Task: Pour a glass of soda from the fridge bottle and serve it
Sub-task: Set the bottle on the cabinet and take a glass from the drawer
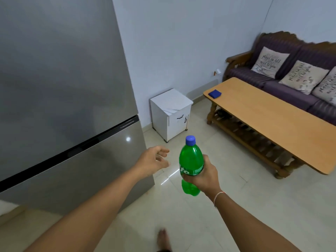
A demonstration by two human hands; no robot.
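My right hand (204, 177) grips a green soda bottle (190, 160) with a blue cap around its middle and holds it upright above the floor. To its left, my left hand (154, 160) hovers with relaxed fingers and holds nothing, just off the right edge of the grey fridge (63, 88). Both fridge doors are closed. No glass is in view.
A white small cabinet (171, 113) stands against the wall beyond the fridge. A long wooden coffee table (269, 117) with a blue cloth (215, 93) on its near corner stands to the right, before a purple sofa (283, 84) with cushions. My bare foot (163, 239) is on the tiled floor.
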